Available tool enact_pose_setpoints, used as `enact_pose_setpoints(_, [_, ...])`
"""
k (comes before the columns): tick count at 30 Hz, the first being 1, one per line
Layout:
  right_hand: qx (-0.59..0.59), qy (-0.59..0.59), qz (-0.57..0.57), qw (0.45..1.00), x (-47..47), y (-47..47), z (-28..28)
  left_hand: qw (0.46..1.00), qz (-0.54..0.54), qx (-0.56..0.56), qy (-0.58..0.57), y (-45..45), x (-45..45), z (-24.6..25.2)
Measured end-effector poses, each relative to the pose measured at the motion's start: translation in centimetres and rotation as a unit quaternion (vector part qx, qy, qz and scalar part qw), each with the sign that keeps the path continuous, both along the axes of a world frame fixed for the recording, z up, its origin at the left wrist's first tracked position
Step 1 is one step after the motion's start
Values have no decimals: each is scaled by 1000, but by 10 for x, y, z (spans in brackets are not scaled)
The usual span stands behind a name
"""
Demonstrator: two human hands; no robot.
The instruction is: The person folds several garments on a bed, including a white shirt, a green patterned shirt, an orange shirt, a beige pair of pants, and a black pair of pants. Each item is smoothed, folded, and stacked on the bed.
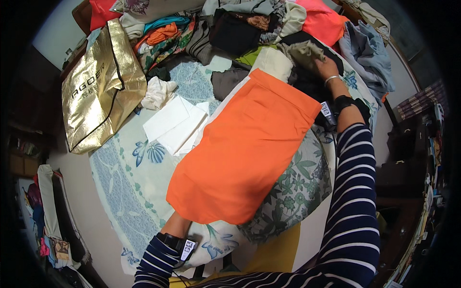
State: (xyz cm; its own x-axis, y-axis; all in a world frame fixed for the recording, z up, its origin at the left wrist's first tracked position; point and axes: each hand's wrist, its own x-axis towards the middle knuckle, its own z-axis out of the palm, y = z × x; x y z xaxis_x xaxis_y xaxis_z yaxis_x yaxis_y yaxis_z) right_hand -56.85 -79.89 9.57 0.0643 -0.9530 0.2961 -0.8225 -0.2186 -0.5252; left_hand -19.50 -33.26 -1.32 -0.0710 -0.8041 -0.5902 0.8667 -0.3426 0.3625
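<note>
An orange garment (241, 154) that looks like a skirt lies spread in front of me, its waistband edge at the upper right. My left forearm reaches in at the garment's lower end, and the cloth hides my left hand. At the upper right, my right hand (326, 68) grips a crumpled khaki cloth (305, 52) above dark clothing. Beyond the waistband sits a rolled cream cloth (272, 64). White folded sheets (176, 124), paper or cloth, lie left of the orange garment. Under its right side is a grey-green leaf-patterned fabric (295, 194).
A shiny gold bag (102, 93) bearing writing stands at the left. Piled clothes (236, 32) line the far side of the flower-patterned bedcover (144, 180). A crumpled white cloth (158, 93) lies beside the bag. Light-blue clothing (369, 57) hangs over the right edge.
</note>
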Motion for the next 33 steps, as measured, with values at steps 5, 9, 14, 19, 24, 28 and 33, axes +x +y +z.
enact_pose_setpoints(5, [15, -539, 188, 821, 51, 65, 70, 999, -1, -25, 29, -7, -4, 2])
enact_pose_setpoints(9, [27, -577, 197, 792, 130, 114, 127, 995, -5, -63, 72, -3, -5, 9])
enact_pose_setpoints(14, [97, -458, 200, 860, 209, 133, 148, 980, -17, -122, 153, 11, 1, 18])
enact_pose_setpoints(19, [196, -46, 365, 909, 251, 192, 80, 961, -22, -166, 219, 30, 14, 31])
enact_pose_setpoints(24, [119, 55, 384, 914, 193, 305, 39, 983, 27, -129, 127, 64, 25, 42])
enact_pose_setpoints(28, [15, 117, 340, 933, 141, 392, 35, 987, 66, -105, 107, 71, 29, 48])
enact_pose_setpoints(33, [14, 79, 253, 964, 104, 450, 8, 971, -4, -231, -60, 78, 41, 90])
